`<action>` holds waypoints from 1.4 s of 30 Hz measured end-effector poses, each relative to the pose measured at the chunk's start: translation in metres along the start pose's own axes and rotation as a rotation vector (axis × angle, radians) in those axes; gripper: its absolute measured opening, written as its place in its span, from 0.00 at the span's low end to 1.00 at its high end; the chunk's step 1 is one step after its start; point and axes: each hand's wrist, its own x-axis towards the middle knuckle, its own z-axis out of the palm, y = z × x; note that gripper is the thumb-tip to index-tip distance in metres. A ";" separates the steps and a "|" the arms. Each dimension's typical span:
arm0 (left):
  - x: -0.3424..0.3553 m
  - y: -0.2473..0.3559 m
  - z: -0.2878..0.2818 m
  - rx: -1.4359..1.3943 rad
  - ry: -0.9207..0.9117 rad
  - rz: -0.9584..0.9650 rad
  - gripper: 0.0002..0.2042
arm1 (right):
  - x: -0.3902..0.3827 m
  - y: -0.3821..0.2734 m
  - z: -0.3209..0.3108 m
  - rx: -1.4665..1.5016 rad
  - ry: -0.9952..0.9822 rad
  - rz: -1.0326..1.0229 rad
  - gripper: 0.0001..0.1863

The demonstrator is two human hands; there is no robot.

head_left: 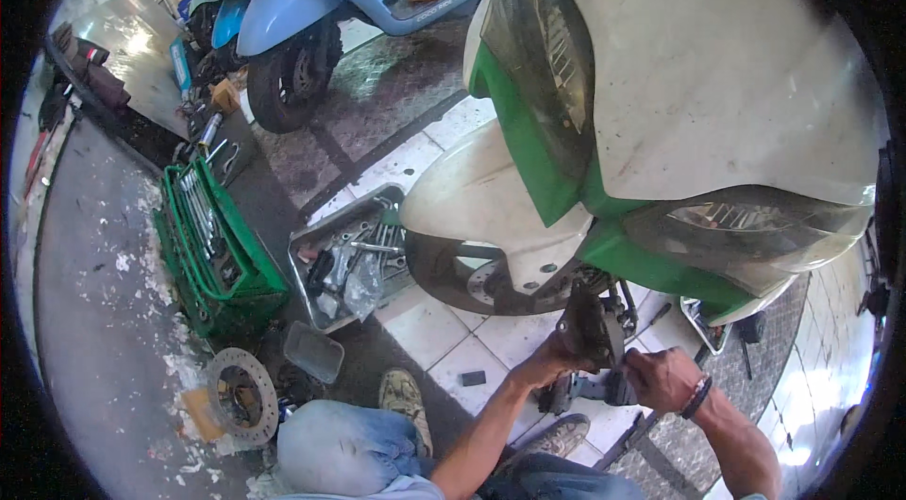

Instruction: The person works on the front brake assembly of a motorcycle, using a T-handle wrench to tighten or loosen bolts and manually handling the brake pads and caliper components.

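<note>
White floor tiles (420, 330) and dark metal plates (344, 118) surround the front wheel (434, 278) of a white-and-green scooter (698, 75). Locations refer to this wheel. Well left: open green toolbox (255, 288) containing wrenches (195, 208). Left, toward the person: perforated brake disc (270, 401), followed by clear plastic container (314, 352). Immediately left: metal tray (308, 291) holding assorted tools. Person's side: small black block (472, 377) on the tiles. Right edge, person's side: dark metal part (593, 325), with the left hand (552, 358) in a clamped grip on it. Right hand (668, 379), farther right: fingers curled together beside the part; whether this grip clamps anything cannot be determined.
</note>
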 end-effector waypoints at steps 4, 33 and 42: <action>0.000 0.007 0.011 -0.019 0.011 -0.011 0.39 | 0.003 0.005 -0.010 -0.034 -0.037 -0.086 0.08; -0.014 -0.001 -0.023 -0.033 0.248 -0.043 0.40 | 0.002 -0.020 0.062 0.576 0.068 0.426 0.23; -0.013 0.009 -0.019 0.051 0.300 -0.056 0.41 | 0.008 -0.012 0.082 0.597 0.136 0.309 0.34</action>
